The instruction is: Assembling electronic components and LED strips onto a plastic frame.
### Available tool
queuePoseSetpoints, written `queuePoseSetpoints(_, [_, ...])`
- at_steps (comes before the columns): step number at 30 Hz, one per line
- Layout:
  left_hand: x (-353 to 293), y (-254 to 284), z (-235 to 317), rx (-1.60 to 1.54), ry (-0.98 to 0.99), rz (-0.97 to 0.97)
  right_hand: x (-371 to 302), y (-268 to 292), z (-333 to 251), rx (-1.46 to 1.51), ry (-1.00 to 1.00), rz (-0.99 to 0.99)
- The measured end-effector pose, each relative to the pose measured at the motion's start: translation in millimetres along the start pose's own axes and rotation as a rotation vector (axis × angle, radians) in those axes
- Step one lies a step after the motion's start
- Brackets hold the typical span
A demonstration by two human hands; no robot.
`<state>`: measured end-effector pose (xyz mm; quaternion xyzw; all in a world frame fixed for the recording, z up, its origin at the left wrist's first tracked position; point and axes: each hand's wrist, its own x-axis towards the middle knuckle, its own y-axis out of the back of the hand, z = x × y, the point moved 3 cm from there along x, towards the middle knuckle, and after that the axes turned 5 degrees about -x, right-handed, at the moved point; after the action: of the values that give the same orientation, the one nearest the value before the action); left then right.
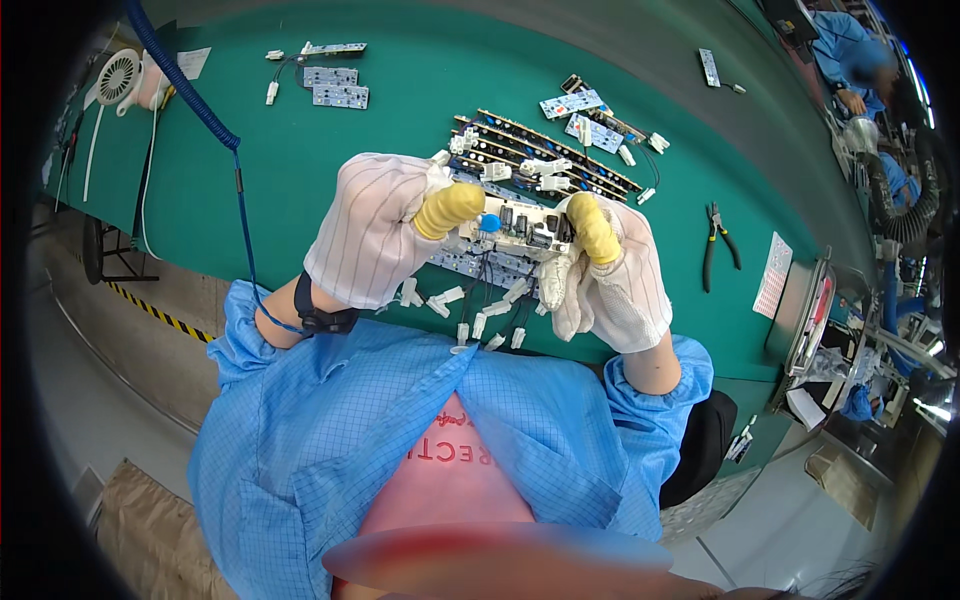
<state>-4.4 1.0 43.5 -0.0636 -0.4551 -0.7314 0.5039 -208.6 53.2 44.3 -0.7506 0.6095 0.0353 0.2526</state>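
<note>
Between my two gloved hands is a small circuit board (518,226) with a blue round part and dark cylindrical parts facing up. My left hand (395,225), in a striped white glove with a yellow thumb cover, grips its left end. At the right end, my right hand (618,250) pinches it in the same way, thumb on top and fingers mostly hidden below. Behind the board lie several long populated circuit boards (560,155) in a row. Nearer to me, white connectors on dark wires (480,325) spread from light-blue LED boards (470,262) partly hidden under my hands.
Loose LED boards (340,95) lie at the back left, and more (597,133) at the back right. Cutting pliers (718,248) rest on the green mat to the right, near a metal tray (805,310). A coiled blue cord (190,85) runs to my left wrist. A co-worker (850,60) sits far right.
</note>
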Motion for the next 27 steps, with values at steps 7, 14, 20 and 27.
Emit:
queuePoseSetpoints(7, [4.0,-1.0,-6.9,-0.123,0.054,-0.045,6.1,-8.9,-9.1,-0.114,0.052,0.109])
queuePoseSetpoints(14, [14.3,-5.5,-2.6,-0.246,0.02,0.021,6.5,-10.4,-10.0,-0.103,0.182,0.12])
queuePoseSetpoints(20, [34.6,16.4,-48.5,0.098,-0.18,0.148,-0.8,-12.8,-9.5,-0.159,0.242,0.209])
queuePoseSetpoints(27, [43.4,66.0,-234.8,0.441,0.306,-0.181,-18.0,-22.3,-14.1,-0.435,0.1,-0.076])
